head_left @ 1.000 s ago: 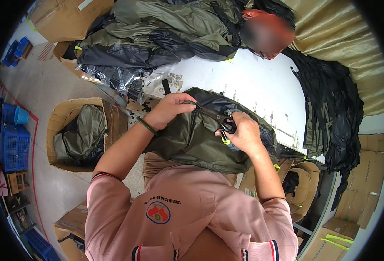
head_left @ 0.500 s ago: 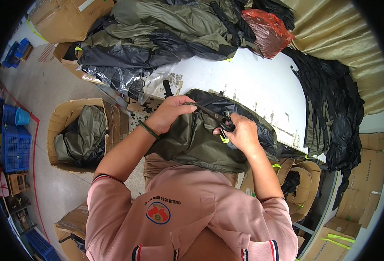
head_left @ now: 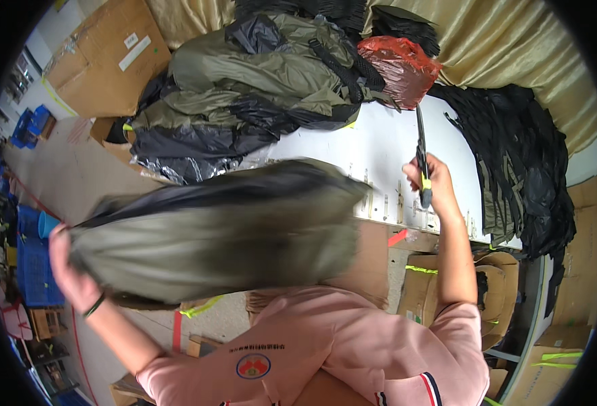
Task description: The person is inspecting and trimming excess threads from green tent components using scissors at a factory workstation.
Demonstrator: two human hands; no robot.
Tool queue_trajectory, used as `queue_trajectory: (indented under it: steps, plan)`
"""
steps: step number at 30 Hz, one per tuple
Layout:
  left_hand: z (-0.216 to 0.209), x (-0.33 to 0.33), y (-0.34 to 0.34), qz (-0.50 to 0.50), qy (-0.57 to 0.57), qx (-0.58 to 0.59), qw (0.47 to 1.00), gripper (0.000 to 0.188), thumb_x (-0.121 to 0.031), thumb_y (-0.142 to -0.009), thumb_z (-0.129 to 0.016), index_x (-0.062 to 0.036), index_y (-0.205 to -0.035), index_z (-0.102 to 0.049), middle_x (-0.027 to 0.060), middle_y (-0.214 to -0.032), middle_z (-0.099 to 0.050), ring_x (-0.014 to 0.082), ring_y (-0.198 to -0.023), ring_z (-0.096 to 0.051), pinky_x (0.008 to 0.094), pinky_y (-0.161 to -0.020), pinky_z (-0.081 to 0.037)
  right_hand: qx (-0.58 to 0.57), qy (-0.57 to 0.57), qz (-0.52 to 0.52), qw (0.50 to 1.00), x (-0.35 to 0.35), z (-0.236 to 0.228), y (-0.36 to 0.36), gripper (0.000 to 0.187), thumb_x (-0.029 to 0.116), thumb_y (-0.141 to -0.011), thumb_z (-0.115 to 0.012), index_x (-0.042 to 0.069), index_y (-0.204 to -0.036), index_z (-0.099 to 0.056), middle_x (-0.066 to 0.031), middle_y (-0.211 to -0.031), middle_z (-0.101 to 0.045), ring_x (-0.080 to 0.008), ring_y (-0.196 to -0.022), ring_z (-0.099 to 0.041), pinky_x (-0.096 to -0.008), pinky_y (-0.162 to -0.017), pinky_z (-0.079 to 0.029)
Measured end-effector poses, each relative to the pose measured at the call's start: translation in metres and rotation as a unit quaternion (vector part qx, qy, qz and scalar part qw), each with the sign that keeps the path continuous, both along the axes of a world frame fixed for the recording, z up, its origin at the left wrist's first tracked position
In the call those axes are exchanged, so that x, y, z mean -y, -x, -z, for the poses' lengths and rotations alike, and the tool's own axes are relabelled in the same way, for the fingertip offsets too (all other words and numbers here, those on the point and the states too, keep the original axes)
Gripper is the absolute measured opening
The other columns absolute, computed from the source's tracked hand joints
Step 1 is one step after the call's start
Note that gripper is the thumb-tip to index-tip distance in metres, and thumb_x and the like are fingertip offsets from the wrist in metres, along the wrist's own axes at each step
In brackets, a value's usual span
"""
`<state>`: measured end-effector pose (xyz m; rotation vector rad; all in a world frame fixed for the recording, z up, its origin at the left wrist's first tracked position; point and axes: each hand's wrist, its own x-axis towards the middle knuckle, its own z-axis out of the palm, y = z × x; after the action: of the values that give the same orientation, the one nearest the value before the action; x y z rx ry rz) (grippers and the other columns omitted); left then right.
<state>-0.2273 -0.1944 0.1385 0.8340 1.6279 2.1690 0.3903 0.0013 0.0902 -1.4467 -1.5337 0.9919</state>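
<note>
My left hand [head_left: 74, 274], blurred by motion, is far out to the left and grips one end of an olive-green and black fabric piece [head_left: 224, 243]. The fabric stretches across in front of my body, its free end near the table's front edge, and it is smeared by movement. Over the white table [head_left: 396, 145], my right hand [head_left: 440, 177] is closed round the handles of a pair of scissors [head_left: 421, 152]. Their dark blades point away from me, and something yellow-green shows at the handle end.
Olive and black fabric lies heaped [head_left: 265, 88] at the table's back left, beside a red plastic bag [head_left: 400, 68]. Black straps [head_left: 515, 155] hang over the right end. Cardboard boxes [head_left: 112, 57] stand around, with blue crates [head_left: 36, 247] at far left.
My left hand has swung far left, pulling the fabric off the table's front edge. My right hand has moved right and away from the fabric with the scissors.
</note>
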Motion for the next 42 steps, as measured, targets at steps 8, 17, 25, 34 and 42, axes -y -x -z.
queue_trajectory:
  steps: [8, 17, 25, 34, 42]
  plan:
    - [-0.050, 0.093, 0.160, -0.157, 0.023, -0.151, 0.976, 0.024, -0.013, -0.091, -0.060, -0.0022, -0.112, -0.066, 0.0070, -0.111, -0.064, 0.0169, -0.102, -0.057, 0.0307, -0.094, -0.044, 0.079, -0.058, 0.020, 0.995, -0.140, 0.060, 0.054, 0.045, 0.036, -0.073, -0.083, 0.001, -0.085, -0.058, -0.0038, -0.067, -0.060, -0.0118, -0.058, -0.056, -0.0298, -0.056, -0.046]
    - [0.112, -0.088, 0.055, 0.086, 0.321, -0.501, 0.799, 0.042, -0.020, -0.079, -0.075, -0.0010, -0.113, -0.061, 0.0192, -0.112, -0.062, 0.0365, -0.107, -0.057, 0.0410, -0.094, -0.044, 0.146, -0.150, 0.016, 0.978, -0.202, 0.112, 0.144, 0.045, 0.009, -0.069, -0.080, -0.001, -0.101, -0.050, -0.0144, -0.090, -0.062, -0.0282, -0.084, -0.059, -0.0371, -0.076, -0.048]
    - [0.086, -0.277, -0.079, 0.242, 0.337, -0.631, 0.655, 0.114, -0.022, -0.056, -0.088, -0.0216, -0.150, -0.023, 0.0171, -0.155, -0.019, 0.0343, -0.144, -0.016, 0.0582, -0.114, -0.015, 0.248, -0.107, 0.001, 0.963, -0.190, 0.116, 0.155, 0.035, 0.010, -0.073, -0.077, 0.003, -0.096, -0.051, -0.0215, -0.090, -0.066, -0.0404, -0.087, -0.063, -0.0459, -0.075, -0.048]
    - [0.106, -0.344, -0.084, 0.199, 0.235, -0.715, 0.628, 0.041, -0.014, -0.070, -0.076, -0.0093, -0.108, -0.062, 0.0120, -0.100, -0.064, 0.0316, -0.099, -0.059, 0.0433, -0.093, -0.042, 0.214, -0.236, 0.046, 0.947, -0.249, 0.040, 0.142, 0.035, 0.012, -0.072, -0.077, 0.002, -0.094, -0.052, -0.0176, -0.086, -0.067, -0.0386, -0.085, -0.064, -0.0450, -0.071, -0.049]
    - [0.120, -0.261, -0.071, 0.209, 0.354, 0.057, 0.910, 0.049, -0.030, -0.088, -0.071, -0.0025, -0.119, -0.046, 0.0076, -0.100, -0.055, 0.0148, -0.085, -0.064, 0.0263, -0.067, -0.054, 0.211, -0.363, 0.034, 0.907, -0.340, 0.025, 0.184, 0.036, 0.011, -0.068, -0.079, 0.003, -0.088, -0.049, -0.0164, -0.092, -0.061, -0.0378, -0.093, -0.059, -0.0448, -0.076, -0.047]
